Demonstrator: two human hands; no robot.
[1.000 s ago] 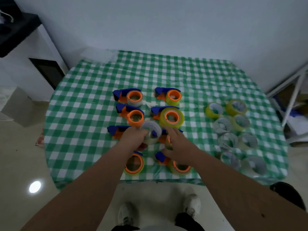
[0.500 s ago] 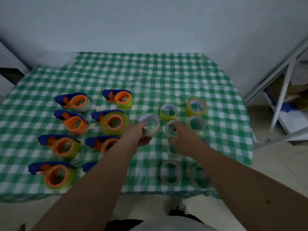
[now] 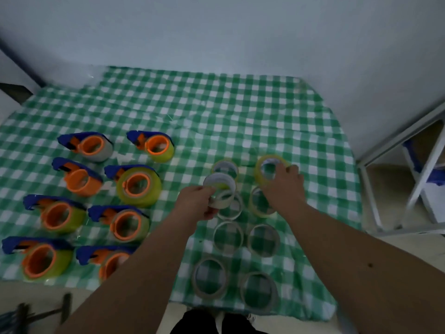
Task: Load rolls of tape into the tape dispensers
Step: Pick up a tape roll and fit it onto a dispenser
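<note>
My left hand (image 3: 195, 201) pinches a whitish, nearly used-up tape roll (image 3: 219, 180) just above the group of loose rolls. My right hand (image 3: 285, 189) reaches over to the far yellow tape roll (image 3: 263, 165), with its fingers curled over the rim. Several thin clear rolls (image 3: 227, 238) lie in two columns on the right half of the checked cloth. Several blue-and-orange tape dispensers (image 3: 136, 185) lie in two columns on the left. Most carry yellow or clear tape. One dispenser (image 3: 80, 178) shows a bare orange hub.
The green-and-white checked tablecloth (image 3: 192, 112) covers the table, whose front edge is close to my legs. A white metal shelf frame (image 3: 414, 179) stands to the right. A pale wall is behind. Dark tools (image 3: 65, 307) lie on the floor at lower left.
The view has swung right. My left hand carried the whitish roll from the dispensers over to the loose rolls. My right hand moved farther out onto the yellow roll.
</note>
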